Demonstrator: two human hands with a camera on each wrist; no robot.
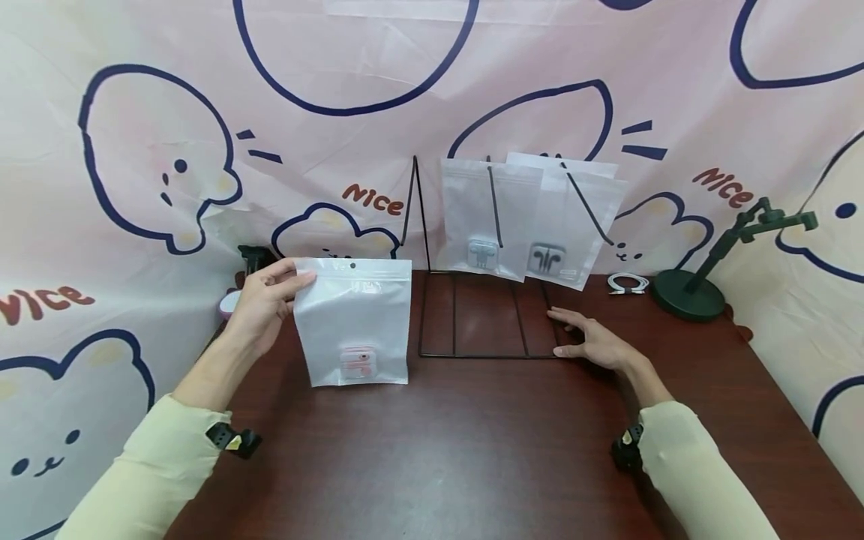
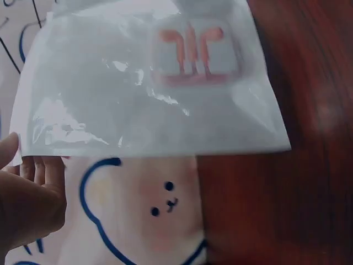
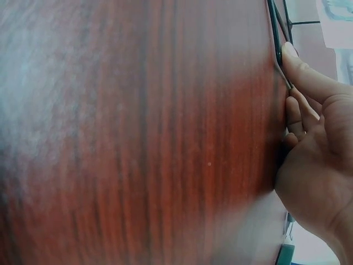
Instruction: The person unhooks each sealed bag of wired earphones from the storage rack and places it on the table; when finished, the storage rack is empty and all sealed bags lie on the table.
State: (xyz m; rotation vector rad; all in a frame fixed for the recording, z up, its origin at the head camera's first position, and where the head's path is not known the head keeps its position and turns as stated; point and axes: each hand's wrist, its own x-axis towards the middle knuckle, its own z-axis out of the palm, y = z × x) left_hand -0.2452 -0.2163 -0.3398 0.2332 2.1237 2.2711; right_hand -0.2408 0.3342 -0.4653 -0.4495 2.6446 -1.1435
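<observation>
"Nice" (image 1: 373, 199) on backdrop (image 1: 324, 150), reddish-brown letters, three times in head view. One sits near the middle, one toward the right, one at the far left edge.

held bag (image 1: 352, 322): white | rack (image 1: 487, 356): black | table (image 1: 432, 450): red-brown, grained

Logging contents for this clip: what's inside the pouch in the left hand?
A case with pinkish earphones shows through the pouch, near its bottom edge; whatever lies behind the case is covered.
</observation>
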